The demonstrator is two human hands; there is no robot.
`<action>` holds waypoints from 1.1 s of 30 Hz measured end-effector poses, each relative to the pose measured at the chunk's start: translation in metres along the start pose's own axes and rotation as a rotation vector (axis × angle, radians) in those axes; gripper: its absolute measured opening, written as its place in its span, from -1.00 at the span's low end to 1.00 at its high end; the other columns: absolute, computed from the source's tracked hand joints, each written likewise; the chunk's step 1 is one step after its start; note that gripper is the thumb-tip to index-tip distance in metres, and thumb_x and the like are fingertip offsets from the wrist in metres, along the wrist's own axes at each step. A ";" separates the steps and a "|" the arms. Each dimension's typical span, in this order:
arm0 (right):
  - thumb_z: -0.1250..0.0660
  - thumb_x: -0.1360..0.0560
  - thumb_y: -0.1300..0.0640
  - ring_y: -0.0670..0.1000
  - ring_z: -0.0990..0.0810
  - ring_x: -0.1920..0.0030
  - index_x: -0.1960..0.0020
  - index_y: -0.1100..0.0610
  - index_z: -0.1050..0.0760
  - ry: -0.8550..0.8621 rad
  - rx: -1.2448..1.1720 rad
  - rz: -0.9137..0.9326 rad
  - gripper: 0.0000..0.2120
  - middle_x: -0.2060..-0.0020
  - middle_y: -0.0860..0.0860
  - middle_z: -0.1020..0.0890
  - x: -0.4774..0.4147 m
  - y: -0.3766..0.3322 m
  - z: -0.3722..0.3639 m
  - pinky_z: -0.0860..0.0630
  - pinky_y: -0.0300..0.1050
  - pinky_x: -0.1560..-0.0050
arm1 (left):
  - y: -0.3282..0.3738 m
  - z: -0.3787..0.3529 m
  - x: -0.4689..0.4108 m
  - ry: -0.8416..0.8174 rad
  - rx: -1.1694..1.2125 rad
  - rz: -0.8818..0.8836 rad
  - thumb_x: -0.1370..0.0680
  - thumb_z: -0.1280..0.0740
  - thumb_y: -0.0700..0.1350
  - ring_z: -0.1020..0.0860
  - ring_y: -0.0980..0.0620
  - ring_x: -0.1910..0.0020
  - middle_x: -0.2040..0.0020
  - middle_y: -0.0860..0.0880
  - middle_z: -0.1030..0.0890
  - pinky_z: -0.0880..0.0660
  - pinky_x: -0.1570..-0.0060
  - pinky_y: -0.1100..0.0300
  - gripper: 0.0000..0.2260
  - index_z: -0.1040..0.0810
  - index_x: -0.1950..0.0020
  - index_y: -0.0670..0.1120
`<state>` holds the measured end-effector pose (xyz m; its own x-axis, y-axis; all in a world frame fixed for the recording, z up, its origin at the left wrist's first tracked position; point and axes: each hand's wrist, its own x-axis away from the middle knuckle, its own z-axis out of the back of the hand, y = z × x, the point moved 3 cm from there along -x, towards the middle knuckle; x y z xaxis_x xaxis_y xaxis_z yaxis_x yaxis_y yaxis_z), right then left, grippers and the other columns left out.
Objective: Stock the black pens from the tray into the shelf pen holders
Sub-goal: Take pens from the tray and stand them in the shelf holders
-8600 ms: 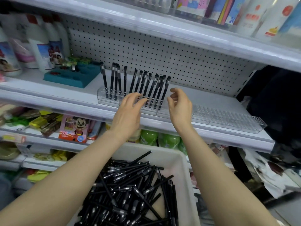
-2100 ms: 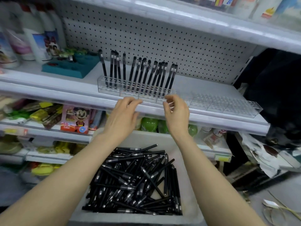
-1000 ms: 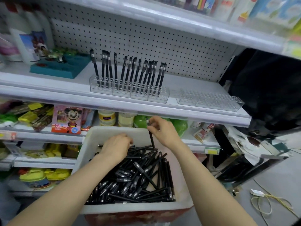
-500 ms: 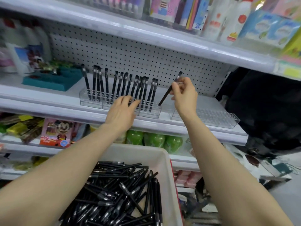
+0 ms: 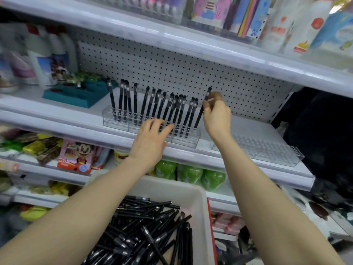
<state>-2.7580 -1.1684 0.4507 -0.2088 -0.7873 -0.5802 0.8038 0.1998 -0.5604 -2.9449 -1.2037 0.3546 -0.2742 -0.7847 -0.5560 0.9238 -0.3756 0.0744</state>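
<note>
One black pen (image 5: 202, 109) is pinched near its upper end between the thumb and the fingertips of the right hand (image 5: 216, 115), so this grip is closed on the pen. The pen is held tilted, with its top leaning to the right. Its lower end is placed at the right end of the clear pen holder (image 5: 188, 141). Whether the tip is already inside a hole cannot be told. To the left of it, a row of pens (image 5: 152, 106) is standing in the same holder. Most of them lean slightly to the right, and they are packed more closely toward the right side.

The left hand (image 5: 150, 138) is stretched out in front of the middle of the holder, with the fingers nearly straight and nothing held, so its grip is open. The fingertips are seen over the lower parts of the standing pens.

A second holder (image 5: 267, 150), also clear, is placed to the right on the same white shelf (image 5: 57, 119), apart from the first one, and no pens are standing in it. Below the arms, many loose pens (image 5: 145, 236) are piled in disorder in a white tray (image 5: 198, 205).

Behind the holders a white pegboard (image 5: 172, 62) is seen. A teal stand (image 5: 76, 96) and some white bottles (image 5: 47, 62) are placed on the left part of the shelf.
</note>
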 end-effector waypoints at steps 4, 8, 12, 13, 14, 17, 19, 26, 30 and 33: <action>-0.17 -0.63 0.15 0.20 -0.58 0.16 -0.19 0.18 -0.44 -0.101 0.039 -0.007 -0.82 0.17 0.12 -0.62 0.016 0.015 -0.019 -0.49 0.00 0.21 | 0.001 0.000 0.001 0.004 0.007 0.010 -0.49 -0.40 -0.11 -0.26 -0.13 -0.39 -0.39 -0.10 -0.35 -0.25 -0.41 -0.04 -0.41 -0.27 -0.48 0.03; -0.14 -0.65 0.13 0.19 -0.58 0.25 -0.16 0.18 -0.42 -0.081 0.003 -0.052 -0.83 0.26 0.10 -0.60 0.027 0.019 -0.024 -0.56 0.11 0.26 | 0.001 0.000 0.001 0.008 0.002 0.006 -0.48 -0.40 -0.13 -0.25 -0.13 -0.39 -0.39 -0.09 -0.35 -0.22 -0.41 -0.03 -0.40 -0.27 -0.48 0.03; -0.13 -0.65 0.13 0.17 -0.56 0.22 -0.17 0.20 -0.42 -0.087 0.027 -0.068 -0.81 0.22 0.11 -0.59 0.028 0.017 -0.023 -0.45 -0.04 0.29 | 0.000 -0.001 0.001 -0.004 -0.002 0.003 -0.48 -0.41 -0.13 -0.25 -0.14 -0.39 -0.39 -0.10 -0.35 -0.26 -0.42 -0.06 -0.39 -0.26 -0.48 0.02; -0.14 -0.65 0.13 0.18 -0.57 0.20 -0.16 0.20 -0.43 -0.089 0.029 -0.079 -0.81 0.20 0.11 -0.60 0.028 0.018 -0.023 -0.42 -0.06 0.29 | 0.001 -0.001 0.001 -0.011 0.000 0.003 -0.48 -0.41 -0.12 -0.25 -0.14 -0.40 -0.40 -0.10 -0.34 -0.25 -0.42 -0.06 -0.39 -0.26 -0.48 0.02; -0.15 -0.64 0.12 0.18 -0.57 0.19 -0.14 0.20 -0.45 -0.092 0.036 -0.091 -0.81 0.19 0.12 -0.61 0.029 0.018 -0.022 -0.39 -0.09 0.28 | 0.001 0.000 0.001 -0.018 0.005 0.001 -0.49 -0.40 -0.12 -0.24 -0.14 -0.40 -0.41 -0.10 -0.33 -0.23 -0.43 -0.05 -0.39 -0.25 -0.49 0.02; -0.19 -0.63 0.15 0.15 -0.57 0.13 -0.16 0.21 -0.46 -0.080 0.027 -0.118 -0.81 0.13 0.11 -0.63 0.035 0.017 -0.019 -0.38 -0.10 0.21 | -0.001 0.002 0.000 -0.037 0.038 -0.018 -0.50 -0.38 -0.14 -0.21 -0.13 -0.44 -0.45 -0.10 -0.29 -0.14 -0.43 -0.01 -0.39 -0.23 -0.50 0.02; -0.21 -0.62 0.18 0.10 -0.56 0.12 -0.26 0.19 -0.42 -0.030 -0.026 -0.119 -0.77 0.11 0.08 -0.61 0.045 0.013 -0.014 -0.44 -0.07 0.14 | -0.004 0.006 0.002 -0.044 0.078 -0.035 -0.51 -0.37 -0.16 -0.17 -0.11 -0.48 -0.48 -0.09 -0.24 -0.08 -0.45 0.01 -0.39 -0.21 -0.51 0.02; -0.28 -0.57 0.22 -0.05 -0.54 0.08 -0.19 0.12 -0.48 0.057 -0.091 0.006 -0.80 0.08 -0.07 -0.56 0.121 -0.010 -0.017 -0.50 -0.14 0.02 | -0.018 0.026 0.048 0.015 0.287 0.032 -0.53 -0.30 -0.20 -0.27 -0.06 -0.39 -0.37 -0.07 -0.37 -0.31 -0.37 -0.01 -0.55 -0.38 -0.43 -0.03; -0.31 -0.52 0.27 -0.03 -0.56 0.10 -0.04 0.13 -0.56 -0.081 -0.086 0.026 -0.87 0.11 -0.02 -0.62 0.182 -0.015 -0.044 -0.47 -0.16 0.03 | -0.027 0.020 0.094 -0.023 0.350 0.017 -0.53 -0.27 -0.15 -0.46 -0.06 -0.09 -0.11 -0.04 -0.51 -0.50 0.00 0.01 -0.70 -0.54 -0.25 -0.06; -0.31 -0.51 0.27 -0.02 -0.59 0.09 -0.01 0.11 -0.60 -0.338 -0.052 0.007 -0.85 0.10 -0.01 -0.66 0.220 -0.014 -0.067 -0.48 -0.20 0.04 | -0.033 0.006 0.130 -0.197 0.362 0.054 -0.54 -0.28 -0.15 -0.50 -0.07 -0.07 -0.09 -0.02 -0.53 -0.45 0.05 0.07 -0.75 -0.57 -0.21 -0.01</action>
<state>-2.8520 -1.3052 0.2917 0.0000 -0.9329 -0.3602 0.7736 0.2283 -0.5912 -3.0124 -1.2961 0.2844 -0.3063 -0.8741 -0.3770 0.7940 -0.4531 0.4053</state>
